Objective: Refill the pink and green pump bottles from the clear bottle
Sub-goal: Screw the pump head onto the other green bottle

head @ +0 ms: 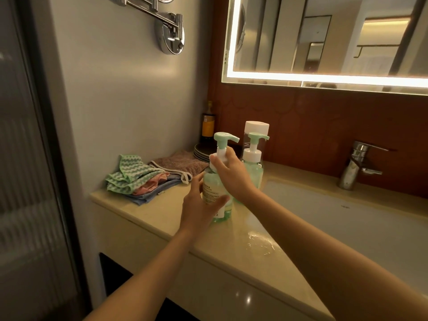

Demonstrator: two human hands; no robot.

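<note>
A green pump bottle [214, 186] with a white label stands on the beige counter [166, 218]. My left hand [199, 205] grips its body from the left. My right hand [228, 172] grips the white collar under its green pump head. Close behind to the right stands a second green pump bottle [253, 158]. Right behind that one rises a clear bottle [256, 129] with a white cap, mostly hidden. No pink bottle shows.
Folded cloths [139, 181] lie at the counter's left end, with stacked plates [201, 152] and a dark bottle [208, 123] in the corner. A wet patch [261, 242] shines on the counter. The sink basin [347, 218] and chrome tap [356, 163] are to the right.
</note>
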